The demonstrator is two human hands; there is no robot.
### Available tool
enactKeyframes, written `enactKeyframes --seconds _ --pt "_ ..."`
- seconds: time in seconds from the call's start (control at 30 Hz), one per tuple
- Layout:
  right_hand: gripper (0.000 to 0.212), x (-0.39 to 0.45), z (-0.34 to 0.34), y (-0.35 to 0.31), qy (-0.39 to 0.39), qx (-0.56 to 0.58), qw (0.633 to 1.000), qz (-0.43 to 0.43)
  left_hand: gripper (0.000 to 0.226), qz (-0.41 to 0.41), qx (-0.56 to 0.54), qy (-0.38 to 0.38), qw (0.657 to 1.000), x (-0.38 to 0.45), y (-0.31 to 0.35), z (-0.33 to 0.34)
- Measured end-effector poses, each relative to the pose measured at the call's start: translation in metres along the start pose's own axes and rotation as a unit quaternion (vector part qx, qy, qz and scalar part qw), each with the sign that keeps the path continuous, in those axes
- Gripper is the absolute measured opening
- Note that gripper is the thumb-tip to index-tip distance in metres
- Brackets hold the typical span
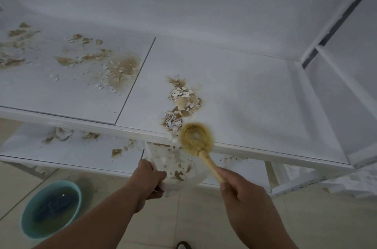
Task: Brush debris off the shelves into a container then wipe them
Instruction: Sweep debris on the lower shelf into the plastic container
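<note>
Right hand: right hand [242,193] curled round the lower end of the wooden handle of the brush [196,139]; firm wrap, nothing else held.
Brush head: round, pale bristles, blurred; sits at the front edge of the upper shelf [255,89], just right of the debris trail.
Left hand: left hand [150,175] grips the left rim of the clear container [179,169], thumb side over the wall; container held below the shelf's front edge, mouth up and tilted toward it.
Container load: shell flakes and tan grit already lie inside.
Debris, near pile: near pile [183,101] runs from mid-shelf down to the front edge, ending beside the bristles.
Debris, far left: far pile [98,63] spread over the left panel of the same shelf, well apart from the brush.
Lower shelf: lower shelf [67,146] carries scattered crumbs along its front.
Basin: teal basin [51,210] on the floor by the left forearm, water and a dark cloth in it.
Risk, overshoot: a hard flick likely throws light flakes past the container's rim onto the lower shelf or floor.
Risk, gap: if the container's rim sits apart from the edge, grit drops between.
Risk, tilt: one-sided grip may let the loaded container tip and spill.
Risk, basin: stray debris could land in the wiping water.
</note>
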State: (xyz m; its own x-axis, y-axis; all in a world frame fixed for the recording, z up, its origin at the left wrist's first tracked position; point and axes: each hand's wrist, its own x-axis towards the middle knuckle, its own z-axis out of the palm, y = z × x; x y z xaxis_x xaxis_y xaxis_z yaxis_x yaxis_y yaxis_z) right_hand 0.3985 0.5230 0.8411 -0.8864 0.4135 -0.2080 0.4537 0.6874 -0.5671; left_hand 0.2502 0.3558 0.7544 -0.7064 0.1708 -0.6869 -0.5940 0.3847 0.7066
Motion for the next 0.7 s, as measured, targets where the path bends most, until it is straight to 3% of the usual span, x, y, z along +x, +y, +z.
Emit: enactKeyframes --seconds 0.3,0.5,0.7 --pt "0.027 0.101 -0.014 -0.012 0.115 0.024 0.991 0.057 0.022 -0.008 0.002 0.006 1.0 0.0 0.001 -0.011" --pt "0.037 0.144 -0.001 -0.024 0.065 -0.004 0.996 0.056 0.021 -0.02 -0.026 0.008 0.999 0.001 0.007 -0.011" --pt "0.033 0.095 0.006 -0.019 0.025 -0.036 0.999 0.023 0.019 -0.016 -0.026 0.016 0.999 0.001 0.007 -0.012"
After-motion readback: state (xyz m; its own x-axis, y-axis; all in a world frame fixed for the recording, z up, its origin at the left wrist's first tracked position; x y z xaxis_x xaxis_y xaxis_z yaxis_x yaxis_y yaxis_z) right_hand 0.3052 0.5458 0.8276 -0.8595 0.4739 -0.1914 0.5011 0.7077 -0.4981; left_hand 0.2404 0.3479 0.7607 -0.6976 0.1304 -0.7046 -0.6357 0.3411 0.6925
